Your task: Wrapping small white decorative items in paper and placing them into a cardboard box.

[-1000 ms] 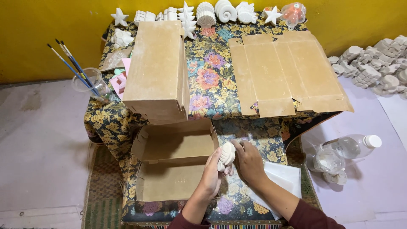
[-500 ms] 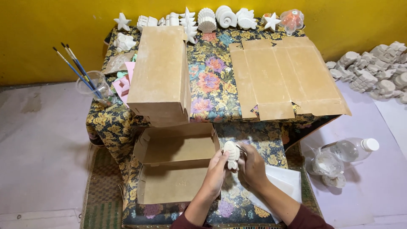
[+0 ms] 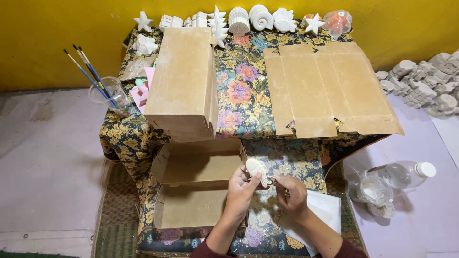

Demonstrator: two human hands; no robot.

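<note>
— Over the floral cloth (image 3: 248, 102), what do the hands grip?
— Left hand (image 3: 243, 187) clasps a white fish figure (image 3: 258, 171); right hand (image 3: 291, 192) pinches its tail end.
— Nearby?
— An open cardboard box (image 3: 193, 188) just left.

The right hand (image 3: 292, 193) hides what it pinches; forearms run off-frame.

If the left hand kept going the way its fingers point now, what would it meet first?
The left hand holds a white figure and points up and slightly right. Past the figure, it would likely first meet the floral cloth, then the flat cardboard; depth is unclear.
</note>
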